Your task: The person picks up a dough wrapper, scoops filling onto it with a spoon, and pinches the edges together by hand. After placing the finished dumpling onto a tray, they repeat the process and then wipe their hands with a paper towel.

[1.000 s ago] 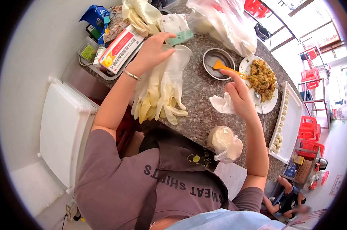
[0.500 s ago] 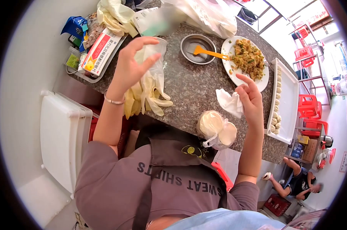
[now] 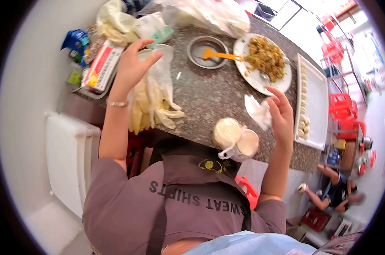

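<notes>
My left hand (image 3: pixel 133 63) is raised over the table's left side, thumb and fingers apart, with nothing in it. Pale latex gloves (image 3: pixel 156 95) lie just beside and below it. Near its fingertips is a white and green packet (image 3: pixel 158 32). On the right, my right hand (image 3: pixel 281 112) has its fingers bent and holds a crumpled white tissue (image 3: pixel 257 111); the exact grip is partly hidden. Two bagged stacks of round dough wrappers (image 3: pixel 228 132) sit at the near edge. Beyond my right hand is a white plate (image 3: pixel 248 75) of chopped filling (image 3: pixel 267 57) with a spoon.
A metal bowl (image 3: pixel 195 59) has an orange spatula (image 3: pixel 222 55) across it. To the right, a white tray (image 3: pixel 315 102) carries a row of dumplings (image 3: pixel 303 97). Plastic bags (image 3: pixel 209 15) and a boxed carton (image 3: pixel 103 66) lie at the back and left. A person (image 3: pixel 335 191) sits at far right.
My view has shifted, so the tabletop things appear farther left. The right hand and tissue have moved slightly right together. My left hand stays open, a little farther left in view.
</notes>
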### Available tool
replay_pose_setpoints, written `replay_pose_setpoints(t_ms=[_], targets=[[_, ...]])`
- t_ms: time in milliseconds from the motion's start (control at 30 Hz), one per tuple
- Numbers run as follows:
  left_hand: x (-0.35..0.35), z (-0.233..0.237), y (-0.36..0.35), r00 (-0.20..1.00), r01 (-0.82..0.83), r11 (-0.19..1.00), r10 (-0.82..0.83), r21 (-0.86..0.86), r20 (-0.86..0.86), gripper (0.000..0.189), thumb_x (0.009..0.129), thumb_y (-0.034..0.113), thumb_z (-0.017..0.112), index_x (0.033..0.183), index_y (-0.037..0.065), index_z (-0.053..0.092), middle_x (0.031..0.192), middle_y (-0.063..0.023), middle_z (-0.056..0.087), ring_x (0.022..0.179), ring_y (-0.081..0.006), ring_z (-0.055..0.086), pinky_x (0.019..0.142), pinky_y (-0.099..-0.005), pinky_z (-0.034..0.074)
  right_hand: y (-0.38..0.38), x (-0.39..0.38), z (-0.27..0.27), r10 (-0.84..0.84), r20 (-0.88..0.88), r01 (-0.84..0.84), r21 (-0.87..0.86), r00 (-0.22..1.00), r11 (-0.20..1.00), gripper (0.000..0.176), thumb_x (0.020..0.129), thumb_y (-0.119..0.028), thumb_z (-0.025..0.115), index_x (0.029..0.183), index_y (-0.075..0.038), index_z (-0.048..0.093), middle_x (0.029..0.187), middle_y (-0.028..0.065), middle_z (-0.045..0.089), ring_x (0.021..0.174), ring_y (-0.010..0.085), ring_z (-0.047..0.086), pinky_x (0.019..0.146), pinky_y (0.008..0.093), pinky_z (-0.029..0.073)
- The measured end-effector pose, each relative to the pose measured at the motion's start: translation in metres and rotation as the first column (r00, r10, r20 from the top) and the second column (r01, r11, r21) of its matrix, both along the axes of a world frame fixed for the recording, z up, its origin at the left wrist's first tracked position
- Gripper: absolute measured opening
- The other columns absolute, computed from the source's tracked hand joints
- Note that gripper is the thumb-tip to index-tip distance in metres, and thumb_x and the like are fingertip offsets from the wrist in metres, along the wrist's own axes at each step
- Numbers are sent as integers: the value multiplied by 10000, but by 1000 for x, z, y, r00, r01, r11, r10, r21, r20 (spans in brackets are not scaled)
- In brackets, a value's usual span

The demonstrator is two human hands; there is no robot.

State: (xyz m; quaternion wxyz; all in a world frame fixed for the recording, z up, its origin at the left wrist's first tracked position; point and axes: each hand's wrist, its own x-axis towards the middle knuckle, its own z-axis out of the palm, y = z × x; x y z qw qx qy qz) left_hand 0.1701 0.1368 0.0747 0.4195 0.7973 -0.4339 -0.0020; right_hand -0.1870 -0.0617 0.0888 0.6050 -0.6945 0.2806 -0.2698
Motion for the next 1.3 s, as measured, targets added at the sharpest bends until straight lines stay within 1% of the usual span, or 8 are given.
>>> replay_pose_setpoints(t_ms=[167,367,533,600,833,1033,1100,1300], targets=[[-101,25,-25,754,470,839,-543,-273,-370,396,855,119,691,1231,58,582,1230,-55,614,1153,-169,561,1003,-331,405,17,1,-13,-19,115,3,136,993,991,247,886,-3,637,1130,25,610,930,13,655,848,72,605,738,207,487],[-166,7,-68,624,662,707,-704,-251,-337,384,831,206,727,1162,41,623,1154,-71,648,1077,-177,594,911,-338,470,36,-55,-25,-309,140,322,-82,941,943,89,868,-3,682,937,2,628,824,-34,593,736,32,532,640,189,438],[-169,-1,-73,616,605,768,-619,-210,-487,344,839,190,715,1138,38,634,1122,-65,659,1061,-171,599,929,-327,455,24,-188,-44,-761,180,768,-328,623,551,103,920,-85,651,961,9,652,819,-25,597,722,42,527,640,196,441],[-179,0,-81,588,686,707,-678,-172,-442,336,844,191,710,1133,37,635,1115,-68,659,1051,-175,604,918,-328,460,17,-232,-59,-923,235,801,-587,304,115,136,920,-103,645,994,10,659,869,25,632,747,101,568,667,238,468],[-212,-9,-96,453,892,438,-868,113,-203,309,833,165,694,1105,33,633,1087,-135,638,1032,-311,606,893,-369,484,-24,-261,-125,-889,-163,289,-907,428,305,263,890,-164,625,1131,-72,673,1087,137,645,1028,325,595,918,433,445],[-230,-17,-105,495,798,416,-866,436,-79,240,815,182,673,1020,55,670,1042,-87,643,962,-287,622,837,-386,502,-34,-255,-125,-845,-202,408,-805,495,431,273,920,-198,582,1152,-89,676,1173,144,624,1123,318,548,979,418,401],[-231,-17,-109,479,820,411,-873,399,-86,229,809,184,677,1003,64,674,1035,-80,644,957,-280,623,830,-385,503,-39,-256,-128,-904,-240,227,-916,354,332,255,917,-201,587,1122,-90,691,1131,146,640,1057,312,584,960,398,406],[-231,-22,-106,480,851,436,-872,293,-96,216,789,188,692,978,84,687,1018,-67,648,949,-281,622,826,-385,500,-29,-250,-127,-910,-77,449,-851,407,273,191,906,-173,608,1018,-59,711,1005,129,678,959,304,608,880,401,433]])
